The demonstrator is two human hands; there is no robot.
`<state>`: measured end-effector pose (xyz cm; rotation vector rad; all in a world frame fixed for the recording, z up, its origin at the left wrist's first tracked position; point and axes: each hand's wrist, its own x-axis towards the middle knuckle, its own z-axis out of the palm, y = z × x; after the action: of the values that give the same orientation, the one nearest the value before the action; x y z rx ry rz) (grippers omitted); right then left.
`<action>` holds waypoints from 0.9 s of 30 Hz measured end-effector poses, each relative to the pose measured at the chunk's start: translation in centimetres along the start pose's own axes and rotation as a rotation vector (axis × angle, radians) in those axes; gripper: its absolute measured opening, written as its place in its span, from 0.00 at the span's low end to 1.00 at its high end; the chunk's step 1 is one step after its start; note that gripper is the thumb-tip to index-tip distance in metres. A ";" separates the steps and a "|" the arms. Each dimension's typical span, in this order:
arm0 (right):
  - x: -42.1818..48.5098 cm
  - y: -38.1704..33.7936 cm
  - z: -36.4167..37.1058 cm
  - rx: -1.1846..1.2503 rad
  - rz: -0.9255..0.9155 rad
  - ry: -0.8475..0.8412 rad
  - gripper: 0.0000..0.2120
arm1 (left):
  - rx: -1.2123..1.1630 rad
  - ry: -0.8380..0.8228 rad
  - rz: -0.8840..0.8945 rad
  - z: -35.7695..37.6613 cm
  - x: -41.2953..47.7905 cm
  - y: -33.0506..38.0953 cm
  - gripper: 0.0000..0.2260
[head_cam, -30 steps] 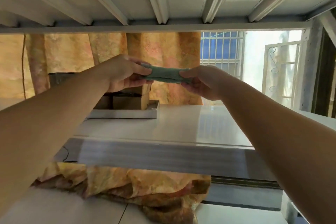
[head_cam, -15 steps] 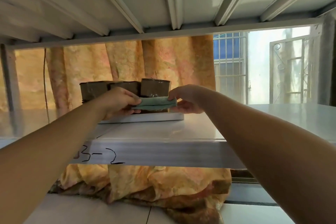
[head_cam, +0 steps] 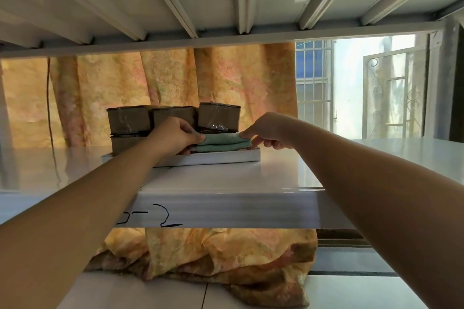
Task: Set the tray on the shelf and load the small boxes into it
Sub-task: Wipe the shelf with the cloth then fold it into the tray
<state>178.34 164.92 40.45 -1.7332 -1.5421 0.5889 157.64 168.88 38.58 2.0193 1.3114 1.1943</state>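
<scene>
- Both hands pinch a folded green cloth: left hand (head_cam: 175,134) at one end, right hand (head_cam: 267,132) at the other, over the tray's front.
- Shelf (head_cam: 226,178) bears the white tray (head_cam: 213,158): that step looks done.
- Brown small boxes (head_cam: 173,120) stand stacked inside; whether more remain is unseen.
- The cloth (head_cam: 222,142) fills the free front corner.
</scene>
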 end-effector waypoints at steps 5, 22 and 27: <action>0.1 0.1 0.4 -0.099 -0.096 0.024 0.11 | 0.148 0.051 0.047 0.0 -0.2 -0.4 0.11; -0.9 -1.4 0.7 -0.353 -0.021 -0.091 0.13 | 0.083 0.070 -0.054 -0.3 -0.4 -0.6 0.12; -0.5 -1.8 0.4 -0.430 0.033 -0.136 0.13 | 0.140 0.045 -0.080 -0.2 -0.3 -0.7 0.12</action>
<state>176.76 164.58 41.50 -2.0739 -1.8399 0.4178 157.06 168.91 38.01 2.0253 1.5214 1.1463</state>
